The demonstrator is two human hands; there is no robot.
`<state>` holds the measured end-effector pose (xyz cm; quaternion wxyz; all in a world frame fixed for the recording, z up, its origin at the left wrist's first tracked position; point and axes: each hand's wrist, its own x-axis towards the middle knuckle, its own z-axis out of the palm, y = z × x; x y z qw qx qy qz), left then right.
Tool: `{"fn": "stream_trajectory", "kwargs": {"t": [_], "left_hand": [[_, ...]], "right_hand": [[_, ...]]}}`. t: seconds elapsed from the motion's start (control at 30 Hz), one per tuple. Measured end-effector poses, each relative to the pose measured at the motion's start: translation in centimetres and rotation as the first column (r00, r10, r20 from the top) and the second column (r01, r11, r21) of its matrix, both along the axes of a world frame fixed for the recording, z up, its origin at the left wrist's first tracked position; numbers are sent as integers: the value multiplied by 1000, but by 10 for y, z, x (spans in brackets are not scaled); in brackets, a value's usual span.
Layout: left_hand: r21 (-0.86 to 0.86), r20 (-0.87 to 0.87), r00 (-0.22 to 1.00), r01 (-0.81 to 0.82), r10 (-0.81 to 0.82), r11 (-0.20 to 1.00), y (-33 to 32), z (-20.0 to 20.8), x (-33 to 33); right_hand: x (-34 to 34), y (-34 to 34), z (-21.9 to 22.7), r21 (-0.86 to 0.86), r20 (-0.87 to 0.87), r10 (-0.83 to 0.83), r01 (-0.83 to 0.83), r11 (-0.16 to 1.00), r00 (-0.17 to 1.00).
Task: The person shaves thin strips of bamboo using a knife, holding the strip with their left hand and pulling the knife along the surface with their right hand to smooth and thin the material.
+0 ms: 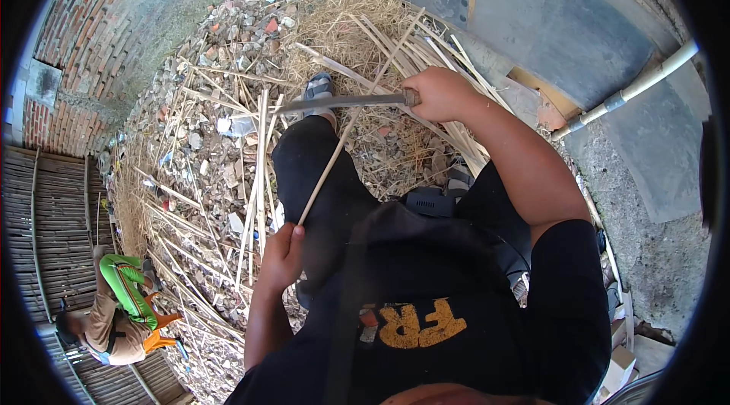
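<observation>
My right hand (437, 93) is closed round the handle of a machete (338, 102). Its long dark blade points left, above my sandalled foot. In my closed left hand (281, 257) is the near end of a thin bamboo strip (328, 167). The strip slants away up and to the right, past my bent knee, and the blade crosses it; I cannot tell whether they touch. Beneath the strip's far part lie pale shavings (346, 13) and a bundle of split bamboo strips (456, 131).
More bamboo strips (262, 154) are strewn over the rubble (228, 40) to the left. A person (114, 321) sits on an orange stool (161, 333) at the lower left. Brick wall (84, 32), grey boards (555, 17) and a white pipe (639, 85) border the space.
</observation>
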<state>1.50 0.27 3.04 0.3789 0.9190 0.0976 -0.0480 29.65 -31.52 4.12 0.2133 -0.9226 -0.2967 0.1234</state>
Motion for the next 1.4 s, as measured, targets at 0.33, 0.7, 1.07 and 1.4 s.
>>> {"fn": "stream_trajectory", "kwargs": {"t": [0.33, 0.7, 1.07, 1.4], "left_hand": [[-6, 26, 1000, -17, 17, 1000, -3, -8, 2], [-145, 34, 999, 7, -2, 989, 2, -14, 7], [-52, 9, 1000, 23, -23, 998, -2, -12, 10], [-109, 8, 999, 35, -35, 993, 2, -13, 9]], "right_hand": [[15, -5, -19, 148, -109, -46, 62, 987, 993], [11, 2, -14, 135, -165, 9, 13, 991, 986], [24, -6, -28, 131, -122, -121, 137, 982, 985], [-2, 7, -19, 86, 11, 88, -88, 992, 996]]}}
